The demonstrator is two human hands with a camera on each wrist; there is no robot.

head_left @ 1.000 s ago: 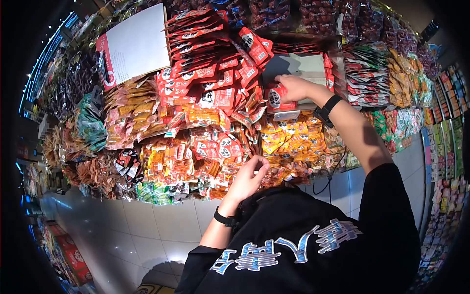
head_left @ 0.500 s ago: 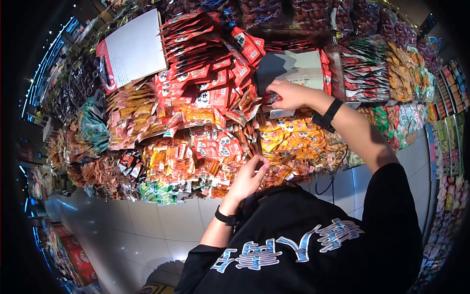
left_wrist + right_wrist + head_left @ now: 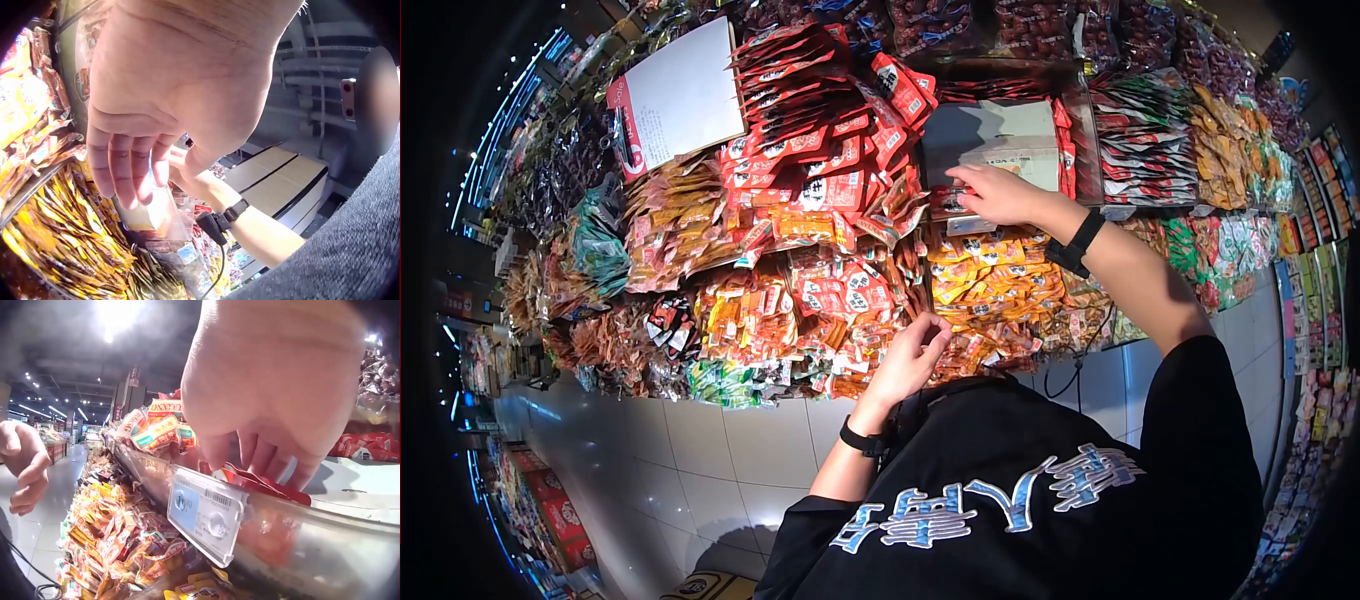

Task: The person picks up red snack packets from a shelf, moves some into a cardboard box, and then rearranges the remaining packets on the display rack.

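In the head view my right hand [image 3: 998, 195] reaches into the front of a clear-walled bin. The right wrist view has its fingers down behind the bin's front wall [image 3: 325, 534], around the upper edge of a red snack packet [image 3: 265, 482]; the fingertips are hidden. Close to my body, my left hand [image 3: 912, 355] hovers beside the lower row of small wrapped snacks [image 3: 975, 350]. Its fingers hang loosely curled, with nothing in them in the left wrist view. Left of the bin, red packets [image 3: 830, 190] lie in a large heap.
A price tag [image 3: 206, 515] hangs on the bin's front. Yellow packets [image 3: 990, 270] fill the section below it. A white board with a red edge [image 3: 680, 95] lies at the upper left. Green-and-red packets [image 3: 1145, 150] stand to the right. A black cable [image 3: 1080, 370] hangs near the display's edge.
My right hand has lowered a red packet from over the bin's front edge into the bin, and has stayed there since. My left hand has barely moved. The head view has shifted slightly.
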